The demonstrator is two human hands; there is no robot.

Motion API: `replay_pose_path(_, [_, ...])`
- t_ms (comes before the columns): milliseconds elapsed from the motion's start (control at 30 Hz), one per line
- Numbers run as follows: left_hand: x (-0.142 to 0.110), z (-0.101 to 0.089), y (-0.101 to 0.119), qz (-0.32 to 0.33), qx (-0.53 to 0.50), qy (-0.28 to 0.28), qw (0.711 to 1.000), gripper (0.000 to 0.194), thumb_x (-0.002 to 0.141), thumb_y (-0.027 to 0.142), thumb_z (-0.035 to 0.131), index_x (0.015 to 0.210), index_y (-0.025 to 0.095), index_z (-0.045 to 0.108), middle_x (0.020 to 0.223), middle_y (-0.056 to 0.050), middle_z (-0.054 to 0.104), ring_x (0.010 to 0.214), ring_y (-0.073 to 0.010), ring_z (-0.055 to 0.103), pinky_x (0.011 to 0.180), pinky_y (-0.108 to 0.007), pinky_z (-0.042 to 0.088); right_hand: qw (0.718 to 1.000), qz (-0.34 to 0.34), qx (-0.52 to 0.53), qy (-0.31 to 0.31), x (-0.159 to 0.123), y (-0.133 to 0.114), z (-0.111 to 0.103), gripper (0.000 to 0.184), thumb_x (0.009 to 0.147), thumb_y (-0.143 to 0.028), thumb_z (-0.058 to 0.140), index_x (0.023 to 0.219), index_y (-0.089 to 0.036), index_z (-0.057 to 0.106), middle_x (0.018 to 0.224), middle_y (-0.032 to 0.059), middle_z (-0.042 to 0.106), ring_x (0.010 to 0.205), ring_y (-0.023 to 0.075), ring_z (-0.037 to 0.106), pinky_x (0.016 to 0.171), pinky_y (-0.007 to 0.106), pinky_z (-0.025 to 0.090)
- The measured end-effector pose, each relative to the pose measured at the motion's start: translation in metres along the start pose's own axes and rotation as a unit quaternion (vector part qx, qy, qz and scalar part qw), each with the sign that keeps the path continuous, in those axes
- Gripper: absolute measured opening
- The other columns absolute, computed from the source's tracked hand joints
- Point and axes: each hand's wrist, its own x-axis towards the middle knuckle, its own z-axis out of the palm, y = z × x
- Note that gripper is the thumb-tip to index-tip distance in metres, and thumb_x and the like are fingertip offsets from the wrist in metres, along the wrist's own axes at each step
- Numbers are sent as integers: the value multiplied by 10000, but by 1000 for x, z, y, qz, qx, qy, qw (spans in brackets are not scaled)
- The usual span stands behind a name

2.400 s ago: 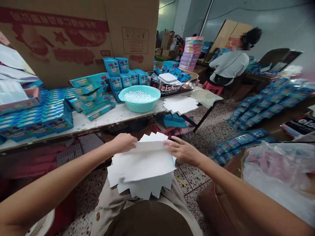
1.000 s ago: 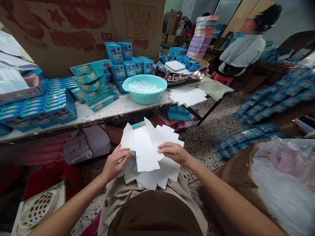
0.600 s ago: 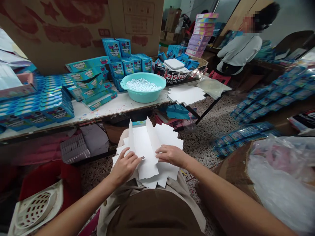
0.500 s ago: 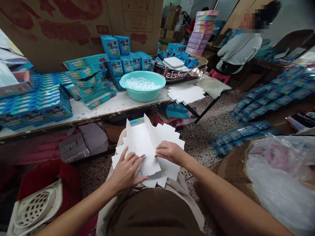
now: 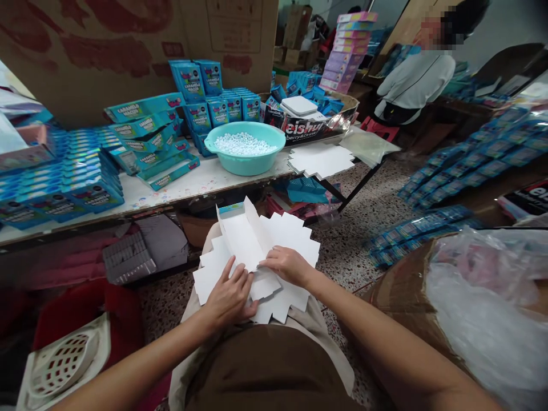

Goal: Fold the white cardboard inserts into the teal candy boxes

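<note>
A partly folded white cardboard box [image 5: 243, 233] lies on my lap, with its far end and side walls standing up and a blue printed strip at the far end. Its near flap [image 5: 266, 285] lies almost flat. My left hand [image 5: 231, 292] grips the box's near left side, fingers over the card and thumb towards me. At the near right corner, my right hand [image 5: 286, 265] pinches the side wall, its fingertips partly hidden. Beneath the box is a fanned stack of flat white box blanks [image 5: 295, 233].
Across the table [image 5: 141, 191] ahead stand a turquoise basin [image 5: 245, 162] of white candies, blue candy boxes [image 5: 145, 107] and more blanks [image 5: 321, 158]. A big carton [image 5: 398, 285] with plastic bags is at my right, a red bin [image 5: 122, 314] at my left. Another person [image 5: 417, 80] sits behind.
My right hand has moved left and slightly up, bringing the box's right wall inward near the corner. My left hand has shifted slightly, and the near end of the box is bent more sharply.
</note>
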Motion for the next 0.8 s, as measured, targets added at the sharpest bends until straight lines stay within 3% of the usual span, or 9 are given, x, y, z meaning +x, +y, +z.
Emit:
replay_pose_path(133, [5,-5,-6,55,10,22,998,292,825,311,476,936,103,648,813,-94,650,957,-232,562,1119,-436,302,997,-16,47,-60,-5,-2,-20,314,853,-113,525,1142,-199,612,953,76,641,866,183,544,727,293,468])
replay_pose_path(200, [8,-8,-8,62,10,20,998,268,834,267,462,954,104,638,800,-88,647,924,-227,568,1100,-440,331,993,-30,76,-84,-8,-4,-31,368,853,-234,569,1213,-156,560,1055,117,615,956,208,538,809,336,480])
replay_pose_path(267, [11,-9,-10,52,4,20,998,264,832,239,456,993,115,625,811,-86,648,919,-229,568,1080,-456,354,990,-41,89,-99,-11,-4,-37,554,800,-388,646,1263,-116,507,1133,154,583,1028,242,520,864,384,475])
replay_pose_path(333, [13,-8,-11,43,1,17,999,256,839,242,459,1006,129,617,810,-81,646,911,-231,568,1073,-470,358,991,-43,77,-101,-12,-4,-34,662,742,-419,707,1282,-107,483,1161,168,572,1044,258,517,856,394,480])
replay_pose_path(433, [15,-5,-11,55,15,6,998,299,861,354,495,984,109,613,796,-88,637,904,-240,564,1084,-477,340,997,-21,34,-71,-10,-4,-21,413,799,-213,654,1198,-155,563,1090,129,617,958,219,554,762,330,483])
replay_pose_path(500, [14,-5,-10,78,34,5,996,276,869,330,519,988,97,605,775,-76,636,888,-232,565,1093,-471,323,999,-5,27,-40,-9,-7,-14,254,847,-127,559,1078,-201,637,969,76,658,851,182,568,691,286,462])
replay_pose_path(600, [13,-10,-10,97,32,-6,995,159,871,129,485,984,132,597,708,-16,621,827,-187,565,1111,-444,293,998,1,58,-5,-11,-14,-11,203,884,-147,513,963,-233,679,829,24,680,733,153,557,628,257,425])
replay_pose_path(800, [14,-25,-5,86,6,-36,996,272,865,32,373,998,140,584,638,6,588,717,-170,558,1108,-428,314,995,29,92,-7,-17,-24,-23,150,899,-232,541,919,-218,688,788,4,712,700,144,566,650,264,409])
